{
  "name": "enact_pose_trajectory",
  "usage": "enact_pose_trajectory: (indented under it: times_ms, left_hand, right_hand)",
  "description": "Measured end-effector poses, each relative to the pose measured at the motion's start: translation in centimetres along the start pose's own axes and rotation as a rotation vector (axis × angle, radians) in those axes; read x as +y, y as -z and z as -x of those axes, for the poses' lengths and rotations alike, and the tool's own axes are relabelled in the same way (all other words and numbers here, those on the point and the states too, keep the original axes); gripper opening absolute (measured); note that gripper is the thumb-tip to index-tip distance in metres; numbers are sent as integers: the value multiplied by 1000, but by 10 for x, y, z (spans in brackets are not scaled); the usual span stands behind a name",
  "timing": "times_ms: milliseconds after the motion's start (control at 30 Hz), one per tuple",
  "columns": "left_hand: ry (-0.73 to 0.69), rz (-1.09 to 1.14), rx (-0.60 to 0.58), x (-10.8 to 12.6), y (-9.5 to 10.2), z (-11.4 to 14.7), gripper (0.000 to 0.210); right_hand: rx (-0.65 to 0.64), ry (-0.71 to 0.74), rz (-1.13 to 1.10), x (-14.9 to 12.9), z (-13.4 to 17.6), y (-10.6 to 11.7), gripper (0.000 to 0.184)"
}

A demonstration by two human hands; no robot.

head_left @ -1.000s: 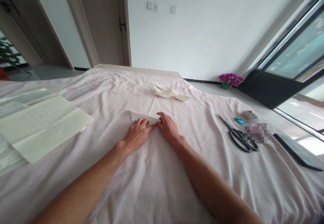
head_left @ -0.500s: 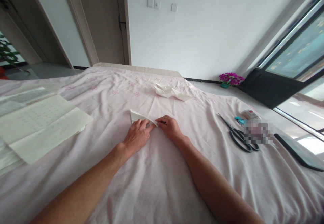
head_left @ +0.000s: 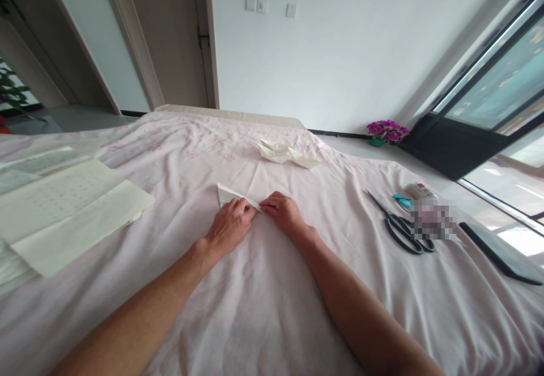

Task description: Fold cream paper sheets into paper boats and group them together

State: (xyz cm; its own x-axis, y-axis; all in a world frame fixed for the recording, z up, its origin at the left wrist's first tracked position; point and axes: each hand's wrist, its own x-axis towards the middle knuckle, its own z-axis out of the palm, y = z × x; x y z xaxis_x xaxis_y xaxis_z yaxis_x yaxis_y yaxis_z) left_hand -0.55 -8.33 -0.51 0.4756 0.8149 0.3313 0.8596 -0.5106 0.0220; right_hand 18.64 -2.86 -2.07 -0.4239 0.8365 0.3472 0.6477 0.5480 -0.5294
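A small folded piece of paper (head_left: pixel 226 195), pale with faint marks and a pointed left corner, lies on the pink cloth in front of me. My left hand (head_left: pixel 232 220) presses on it from above, its fingers bent together over the lower edge and covering much of the paper. At the paper's right tip, my right hand (head_left: pixel 284 212) pinches the corner between thumb and fingers. Beyond both hands sits a folded paper boat (head_left: pixel 287 154), cream-coloured, apart from them.
Sheets of paper (head_left: pixel 80 206) with faint writing are stacked at the left. Black-handled scissors (head_left: pixel 403 231) lie at the right, near a small white box (head_left: pixel 421 191), a blue item (head_left: pixel 402 201) and a dark flat object (head_left: pixel 499 254). The pink cloth (head_left: pixel 238 319) is wrinkled.
Both hands stay at the folded paper with barely any movement; the fingers shift slightly at its right tip. The whole view has drifted a little.
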Motion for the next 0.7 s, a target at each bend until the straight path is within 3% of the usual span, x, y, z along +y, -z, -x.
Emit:
enact_pose_trajectory:
  times_ms: [200, 433, 700]
  left_hand:
    - [-6, 12, 9, -3, -3, 1, 36]
    - [-9, 15, 25, -4, -7, 2, 38]
    - [-4, 14, 18, -4, -5, 2, 39]
  right_hand:
    - [-33, 73, 193, -10, 1, 4, 16]
    - [-10, -58, 337, -18, -1, 3, 19]
    - [-34, -57, 370, -23, -2, 3, 14]
